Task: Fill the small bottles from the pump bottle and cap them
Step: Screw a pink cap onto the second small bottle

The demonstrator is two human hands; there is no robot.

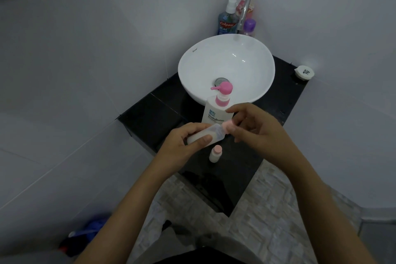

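Small bottle [204, 135] lies tilted in the left hand [182, 146], gripped around its body above the black counter [154, 118]. Right hand [257, 128] pinches its pink cap [227, 124]. Pump bottle [217, 109] stands behind; another capped bottle [215, 154] stands below.

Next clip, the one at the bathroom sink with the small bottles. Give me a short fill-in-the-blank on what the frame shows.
1. The left hand holds a small bottle lying on its ____.
2. The right hand has its grip on that bottle's ____ cap.
3. The pump bottle stands on the black counter in front of the white ____.
4. A second small bottle stands upright, already ____.

Missing words: side; pink; sink; capped
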